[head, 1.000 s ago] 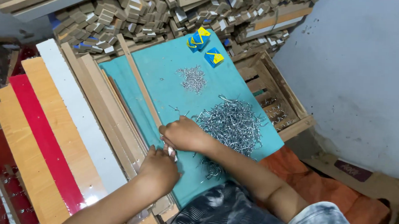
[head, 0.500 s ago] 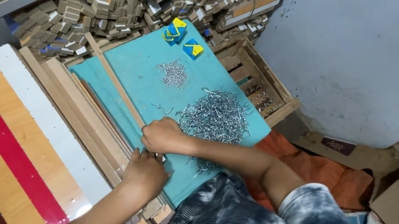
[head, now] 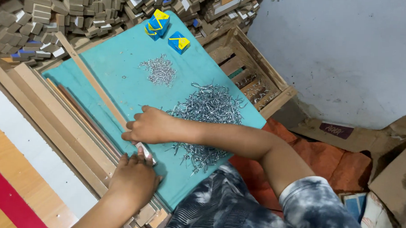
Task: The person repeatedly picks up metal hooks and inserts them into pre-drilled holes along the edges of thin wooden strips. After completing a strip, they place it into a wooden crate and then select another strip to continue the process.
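Small light-coloured piece (head: 146, 153), block- or strip-shaped, lies on the near left edge of the teal board (head: 123, 75), between the two hands. Its exact kind cannot be told; most of it is covered.

Left hand (head: 135, 179): fingers curled onto the near end of the piece, apparently pinning it against the board edge. Whether the fingers close fully around it cannot be told.

Right hand (head: 151, 125): laid palm down just above the piece, fingers together and pressed flat, fingertips toward the thin wooden strip (head: 91, 81) that runs diagonally up the board. It seems to steady the work from above; anything held under the palm is hidden.

Just right of the right hand, touching the wrist: large heap of bent metal wire hooks (head: 207, 109), within easy reach. Farther up the board, well apart: smaller heap of fine metal bits (head: 158, 71). At the far edge, two blue-and-yellow small boxes (head: 167, 32).

Left of the board: long wooden slats (head: 45, 117) stacked parallel, then white, orange and red boards. Behind: a pile of small wooden blocks (head: 30, 22). Right: a wooden crate (head: 262, 84) beside the grey wall.
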